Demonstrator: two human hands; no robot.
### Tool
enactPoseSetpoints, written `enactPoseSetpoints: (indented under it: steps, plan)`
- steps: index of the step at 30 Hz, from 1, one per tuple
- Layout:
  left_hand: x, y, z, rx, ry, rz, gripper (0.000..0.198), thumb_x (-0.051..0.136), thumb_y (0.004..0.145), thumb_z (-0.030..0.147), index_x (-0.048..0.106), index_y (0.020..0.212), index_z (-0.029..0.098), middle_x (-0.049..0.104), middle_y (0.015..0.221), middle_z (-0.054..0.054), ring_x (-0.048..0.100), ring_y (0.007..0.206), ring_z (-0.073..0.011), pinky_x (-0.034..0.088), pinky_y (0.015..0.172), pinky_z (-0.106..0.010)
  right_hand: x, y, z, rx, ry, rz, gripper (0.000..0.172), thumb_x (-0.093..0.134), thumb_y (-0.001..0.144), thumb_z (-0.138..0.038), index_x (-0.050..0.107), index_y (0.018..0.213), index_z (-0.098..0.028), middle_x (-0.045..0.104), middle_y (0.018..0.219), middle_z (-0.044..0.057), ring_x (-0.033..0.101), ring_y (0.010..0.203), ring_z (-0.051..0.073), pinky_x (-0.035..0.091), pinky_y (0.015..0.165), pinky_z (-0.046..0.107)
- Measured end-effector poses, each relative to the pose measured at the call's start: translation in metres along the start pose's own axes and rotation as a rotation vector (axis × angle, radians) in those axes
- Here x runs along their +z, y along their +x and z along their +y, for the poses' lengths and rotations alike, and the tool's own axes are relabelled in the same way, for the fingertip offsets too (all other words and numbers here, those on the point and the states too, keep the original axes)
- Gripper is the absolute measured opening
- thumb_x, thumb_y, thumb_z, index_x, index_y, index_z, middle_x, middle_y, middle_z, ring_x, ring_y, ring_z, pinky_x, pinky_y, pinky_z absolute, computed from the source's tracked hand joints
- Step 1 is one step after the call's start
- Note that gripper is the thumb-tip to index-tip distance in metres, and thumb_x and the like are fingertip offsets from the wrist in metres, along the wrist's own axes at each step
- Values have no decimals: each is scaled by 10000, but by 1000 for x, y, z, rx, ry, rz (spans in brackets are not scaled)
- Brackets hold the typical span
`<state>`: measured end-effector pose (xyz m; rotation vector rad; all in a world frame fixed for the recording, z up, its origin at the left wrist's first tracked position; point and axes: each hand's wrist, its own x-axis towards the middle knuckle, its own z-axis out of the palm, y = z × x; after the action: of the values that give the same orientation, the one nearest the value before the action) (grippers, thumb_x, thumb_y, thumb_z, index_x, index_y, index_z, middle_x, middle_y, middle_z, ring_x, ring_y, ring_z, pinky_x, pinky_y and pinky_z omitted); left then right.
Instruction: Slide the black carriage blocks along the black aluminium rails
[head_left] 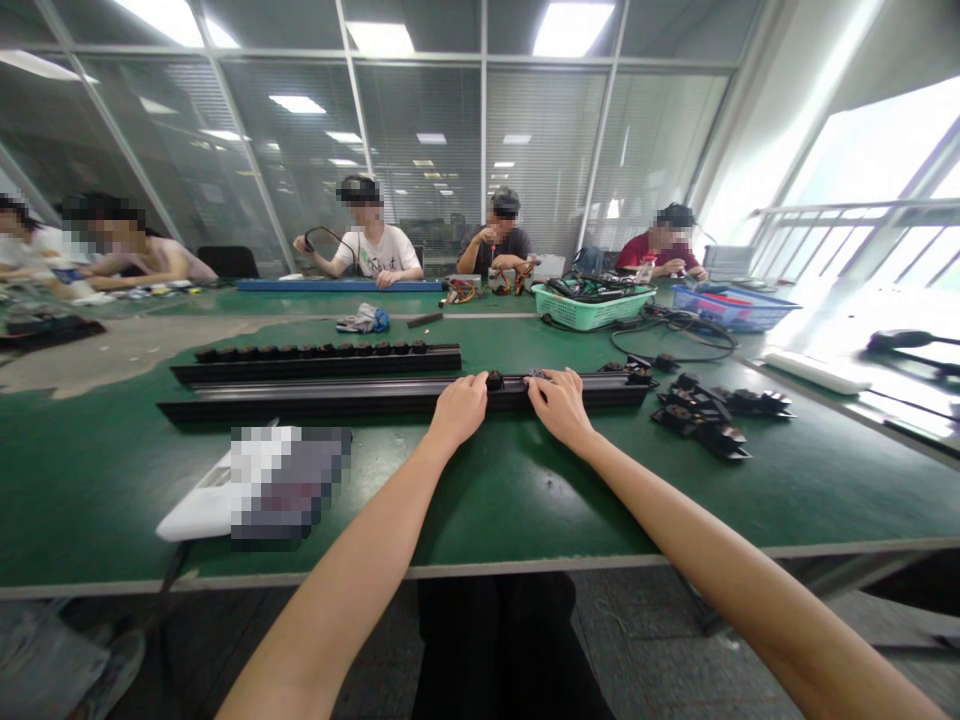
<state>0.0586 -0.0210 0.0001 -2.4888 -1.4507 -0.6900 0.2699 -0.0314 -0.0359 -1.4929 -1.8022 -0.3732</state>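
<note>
A long black rail (337, 398) lies across the green table (525, 500) in front of me. My left hand (459, 408) rests on the rail's near edge with fingers curled over it, next to a small black part (494, 380) seated in the rail. My right hand (559, 402) grips the rail just to the right, fingers bent over the top by another small part (537, 375). A second black rail (315, 362), filled with a row of black parts, lies just behind. More small parts sit at the near rail's right end (634, 372).
Loose black parts (705, 415) lie to the right. A white device (217, 495) sits at my near left. A green basket (592, 303) of cables, a blue basket (731, 305) and a black cable (675, 335) stand farther back. Several people work along the far side.
</note>
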Motion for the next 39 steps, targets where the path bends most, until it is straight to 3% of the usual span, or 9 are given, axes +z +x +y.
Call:
enactPoseSetpoints:
  steps: [10,20,32,39]
  plan:
    - [-1,0,1,-8,-14,-8,424,351,1081,210,568,1434,121,720,1279,-156,663,1204,-255,523,1000,-363,-1,0,0,16,-24,43,457,383,1066,-369,809,1001,-216,725,1168,148,600,1155,273,268,1197,520]
    - [3,0,-1,-3,-11,5,418,352,1078,210,574,1425,142,722,1269,-147,667,1198,-247,525,1004,-357,-2,0,2,114,-56,88,428,389,1060,-382,778,1006,-212,715,1132,154,572,1069,285,331,1020,468]
    - [4,1,-2,7,8,4,423,346,1082,216,571,1431,132,724,1273,-148,670,1194,-248,519,1007,-359,-6,1,5,162,-70,14,264,489,1008,-303,734,1059,-221,673,1124,140,544,1095,302,323,996,456]
    - [3,1,-1,14,17,-5,435,344,1081,211,564,1442,106,718,1284,-161,668,1199,-263,519,1016,-382,-4,3,11,156,-96,1,288,440,1021,-247,717,1101,-244,665,1129,130,534,1060,287,312,967,434]
